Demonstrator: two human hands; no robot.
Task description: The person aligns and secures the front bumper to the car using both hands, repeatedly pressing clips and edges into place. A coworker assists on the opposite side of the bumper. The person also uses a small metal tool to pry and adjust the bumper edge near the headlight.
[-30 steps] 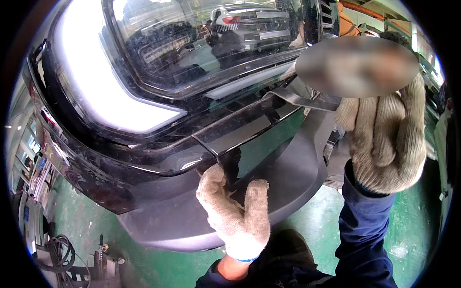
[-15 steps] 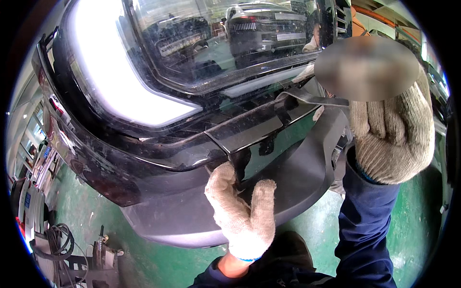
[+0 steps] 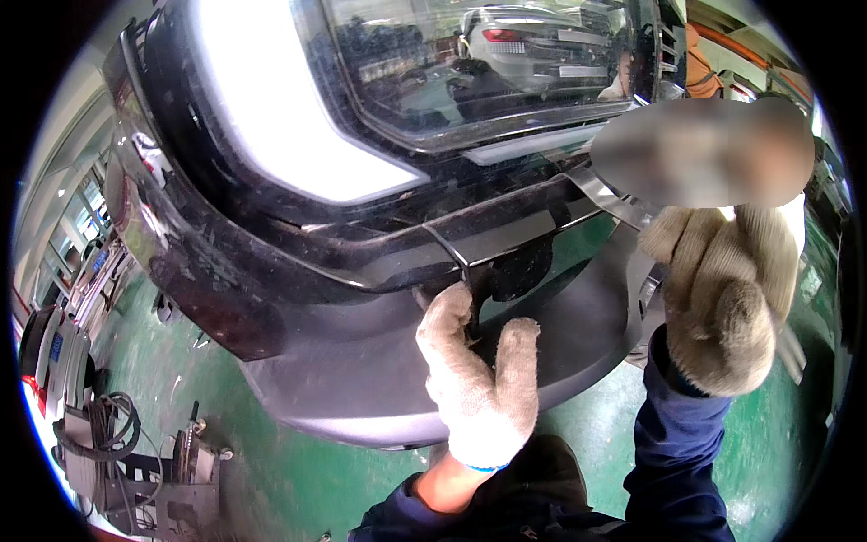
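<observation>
Both my hands wear knitted off-white work gloves at the bumper of a black vehicle. My left hand (image 3: 483,384) has its thumb apart from the fingers; its fingertips touch the seam below the glossy black trim (image 3: 501,233). Below them bulges the grey lower bumper cover (image 3: 361,370). On the right, my right hand (image 3: 727,294) is raised with bent fingers, closed at the end of a thin, shiny trim strip (image 3: 607,197) that stands off the bumper. A blurred oval hides part of that hand and whatever lies behind it.
A white lamp (image 3: 262,108) and a glossy dark panel (image 3: 488,81) with reflections sit above the bumper. At the lower left stands a wheeled metal rig (image 3: 167,488) with a coiled black cable (image 3: 99,434). Other vehicle parts (image 3: 63,357) stand along the left; the floor (image 3: 271,470) is green.
My right hand has turned and lowered slightly, its fingers more bent; the trim strip beside it now tilts downward. My left hand stays at the seam while the view shifts.
</observation>
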